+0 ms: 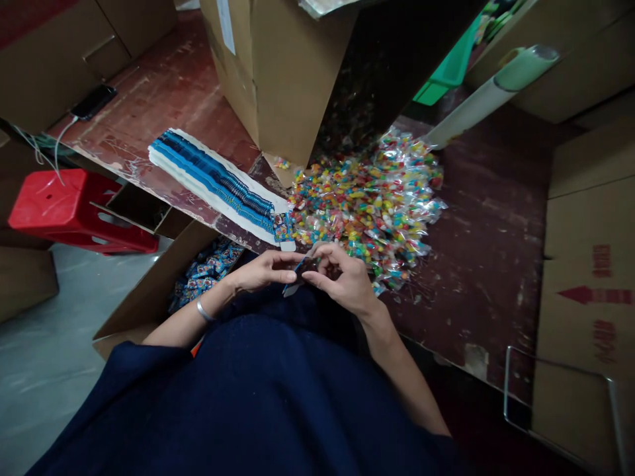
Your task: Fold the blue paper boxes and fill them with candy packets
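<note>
Close in front of my body, both hands meet at a small blue printed carton (292, 285) with pale flaps. My left hand (270, 270) grips it from the left between thumb and fingers. With bent fingers, my right hand (342, 274) pinches at its upper right end; the fingertips partly hide that end. Just beyond lies a long row of flat blue cartons (213, 178), overlapping like shingles, with one printed face showing at the near end. A heap of clear packets of colourful candies (372, 205) spreads beside the row.
A tall cardboard box (292, 79) stands behind the heap on the dark red table (476, 264). Below the left edge, an open carton (143, 291) holds filled blue packs (208, 268). A red stool (54, 205), phone (94, 101), green crate (441, 79) and white tube (486, 106) are around.
</note>
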A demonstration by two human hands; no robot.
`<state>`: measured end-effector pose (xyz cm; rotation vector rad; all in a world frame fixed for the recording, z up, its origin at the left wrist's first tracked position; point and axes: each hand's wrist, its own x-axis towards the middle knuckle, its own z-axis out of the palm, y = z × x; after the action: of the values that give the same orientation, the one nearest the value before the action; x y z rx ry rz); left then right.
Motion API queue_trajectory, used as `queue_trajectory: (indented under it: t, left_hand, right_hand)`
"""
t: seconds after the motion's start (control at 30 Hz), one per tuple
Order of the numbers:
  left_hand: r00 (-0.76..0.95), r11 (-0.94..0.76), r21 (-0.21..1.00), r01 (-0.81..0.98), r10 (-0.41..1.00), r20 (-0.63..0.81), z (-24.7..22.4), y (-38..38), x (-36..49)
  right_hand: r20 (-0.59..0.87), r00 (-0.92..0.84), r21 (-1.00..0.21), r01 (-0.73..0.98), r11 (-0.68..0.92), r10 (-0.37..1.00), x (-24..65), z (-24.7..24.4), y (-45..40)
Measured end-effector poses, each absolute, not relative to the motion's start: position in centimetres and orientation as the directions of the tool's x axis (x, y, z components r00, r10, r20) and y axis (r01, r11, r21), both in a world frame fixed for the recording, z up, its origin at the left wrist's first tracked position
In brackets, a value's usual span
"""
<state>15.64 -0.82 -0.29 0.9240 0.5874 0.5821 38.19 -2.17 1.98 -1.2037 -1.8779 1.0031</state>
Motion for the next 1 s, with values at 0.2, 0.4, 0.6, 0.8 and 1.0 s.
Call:
queue_trajectory:
  t: [0.2, 0.4, 0.6, 0.8, 1.0]
  left_hand:
    - [0.661, 0.457, 0.872, -0.174, 0.711, -0.241, -0.2, -1.7, 16.6]
    - [0.348, 0.301, 0.914, -0.272, 0.916, -0.198, -1.4, -2.3, 19.2]
    - [0.114, 0.101, 0.971, -0.214, 0.99, -0.078, -2.2, -3.4, 20.6]
    - [0.242, 0.055, 0.99, -0.133, 0.97, -0.022, -1.8, -3.2, 19.9]
    - [0.411, 0.127, 0.972, -0.199, 0.911, -0.034, -2.0, -2.9, 19.3]
  right_hand:
    - [0.139, -0.124, -0.908, 0.38, 0.177, 0.982, 38.2, 1.4, -2.8]
    - [0.094, 0.191, -0.98, 0.193, 0.057, 0.977, 36.1, -0.8, -4.6]
    - [0.119, 0.363, -0.983, 0.174, 0.058, 0.924, 35.2, -2.6, -4.5]
    - [0.263, 0.312, -0.941, 0.292, 0.171, 0.913, 35.7, -3.6, -4.3]
    - [0.388, 0.217, -0.878, 0.383, 0.287, 0.896, 36.0, -3.0, -4.1]
